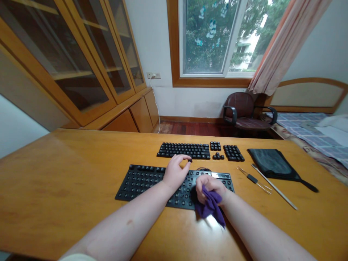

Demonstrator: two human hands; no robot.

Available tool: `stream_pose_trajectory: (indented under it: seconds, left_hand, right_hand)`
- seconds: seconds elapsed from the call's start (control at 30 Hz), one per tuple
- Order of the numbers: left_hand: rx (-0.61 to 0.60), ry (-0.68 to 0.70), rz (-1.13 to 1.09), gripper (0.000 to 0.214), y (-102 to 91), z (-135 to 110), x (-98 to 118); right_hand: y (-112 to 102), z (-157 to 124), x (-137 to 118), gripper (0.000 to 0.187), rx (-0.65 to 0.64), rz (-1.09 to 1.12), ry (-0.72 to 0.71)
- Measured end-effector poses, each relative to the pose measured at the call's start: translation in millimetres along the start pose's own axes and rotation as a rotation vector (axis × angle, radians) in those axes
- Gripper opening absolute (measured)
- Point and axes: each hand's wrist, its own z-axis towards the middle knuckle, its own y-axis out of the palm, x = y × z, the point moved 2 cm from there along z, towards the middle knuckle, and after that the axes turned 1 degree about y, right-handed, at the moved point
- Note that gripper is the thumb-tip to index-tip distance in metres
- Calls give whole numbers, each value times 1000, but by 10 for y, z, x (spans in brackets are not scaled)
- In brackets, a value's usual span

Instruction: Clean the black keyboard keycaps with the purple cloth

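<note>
A black keyboard base [141, 181] with its keycaps off lies on the wooden desk [67, 181] in front of me. Behind it the removed black keycaps [185, 150] are laid out in keyboard order, with smaller groups [233, 153] to the right. My left hand [175, 170] hovers over the base's far edge and pinches one black keycap [189, 158] between thumb and forefinger, next to the laid-out rows. My right hand [209, 186] rests on the base's right part, closed round a purple cloth [210, 207] that hangs toward me.
Right of the keyboard lie a wire keycap puller [254, 179], a thin long tool [274, 186] and a black brush-like pad with a handle [273, 163]. A dark office chair [244, 110] and a bed [312, 127] stand beyond the desk; glass-door cabinets [81, 61] fill the left.
</note>
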Motion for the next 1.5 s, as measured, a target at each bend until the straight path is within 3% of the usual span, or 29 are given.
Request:
stream_pose_trajectory:
  seconds: [0.17,0.37,0.6,0.8,1.0,1.23,1.5]
  left_hand:
    - [-299,10,155,16,6,46,1]
    - [-443,0,137,19,64,50,-67]
    - [-356,3,203,22,1,51,-29]
    - [-420,-48,148,22,40,45,-91]
    - [-443,37,256,22,11,43,-3]
    - [-457,78,229,22,-9,30,45]
    - [-454,59,260,23,27,29,24]
  right_hand:
    - [-5,22,33,13,27,-26,27]
    - [37,21,19,14,32,-30,16]
    - [27,27,28,13,51,-51,27]
    - [16,19,36,15,73,-37,27]
    - [19,22,38,13,73,-54,27]
    - [39,22,25,13,68,-52,13]
    - [26,32,38,14,68,-62,21]
